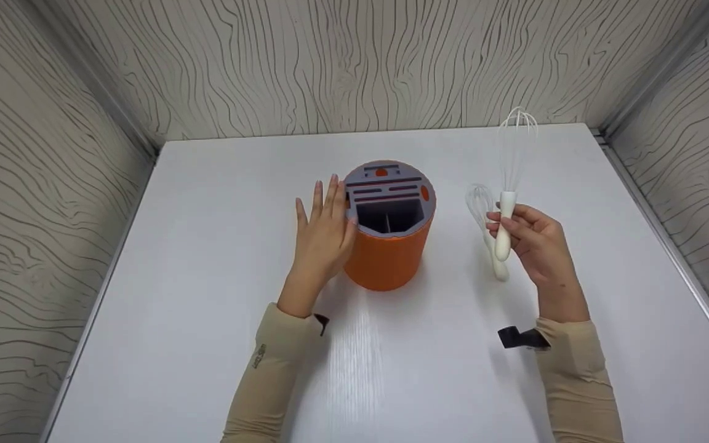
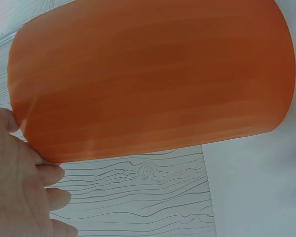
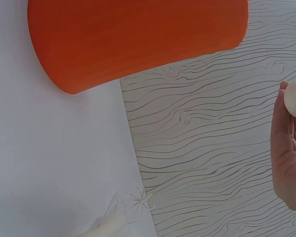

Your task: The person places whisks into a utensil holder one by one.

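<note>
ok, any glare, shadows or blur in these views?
Head: streaky glare on the white tabletop, soft shadows around the orange cylindrical holder. Left wrist: faint pale streaks on the holder near the left hand. Right wrist: the white wire whisk lying on the tabletop looks soft and washed out.

A passage lies between the orange container [image 1: 385,264] and lower whisk [image 1: 500,270]; the left hand [image 1: 322,240] blocks the container's left.

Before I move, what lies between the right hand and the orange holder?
The head view shows a second whisk on the table, then bare surface up to the orange holder.
</note>
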A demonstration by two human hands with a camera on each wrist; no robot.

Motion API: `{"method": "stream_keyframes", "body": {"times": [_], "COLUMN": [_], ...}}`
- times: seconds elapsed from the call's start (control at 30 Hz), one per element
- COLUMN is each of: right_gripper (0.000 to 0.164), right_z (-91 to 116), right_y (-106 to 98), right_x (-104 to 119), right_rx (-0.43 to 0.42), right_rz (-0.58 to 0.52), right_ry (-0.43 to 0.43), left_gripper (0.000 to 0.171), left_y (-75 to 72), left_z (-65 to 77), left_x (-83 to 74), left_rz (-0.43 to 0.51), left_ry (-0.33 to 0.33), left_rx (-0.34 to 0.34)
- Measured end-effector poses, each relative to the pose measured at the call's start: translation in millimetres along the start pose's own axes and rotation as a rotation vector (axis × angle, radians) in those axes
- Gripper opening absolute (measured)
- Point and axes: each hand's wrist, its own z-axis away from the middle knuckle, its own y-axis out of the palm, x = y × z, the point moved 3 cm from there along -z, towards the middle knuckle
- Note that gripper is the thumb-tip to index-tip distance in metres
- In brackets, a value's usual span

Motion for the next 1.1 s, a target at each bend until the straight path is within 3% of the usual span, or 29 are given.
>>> {"method": "stream_keyframes", "body": {"times": [0.53,0.9,1.1], "right_gripper": [0.026,0.027,0.030], "right_z": [-1,0,0], "right_y": [5,13,16], "right_x": [-3,-5,-6], "right_rx": [0.007,0.112,0.209], "right_rz": [0.051,0.028,0.007], "right_ry": [0.047,0.064,0.059], "left_gripper": [0.060,0.060,0.061], "left_y": [-0.7,-0.3,-0.2], "left_z": [-0.3,0.1,-0.2], "left_x": [-0.7,0.4,0.1], "left_rz": [-0.004,-0.002,-0.005], "left_ry": [-0.007,-0.020,-0.018], "left_rx": [0.015,0.019,0.026]}}
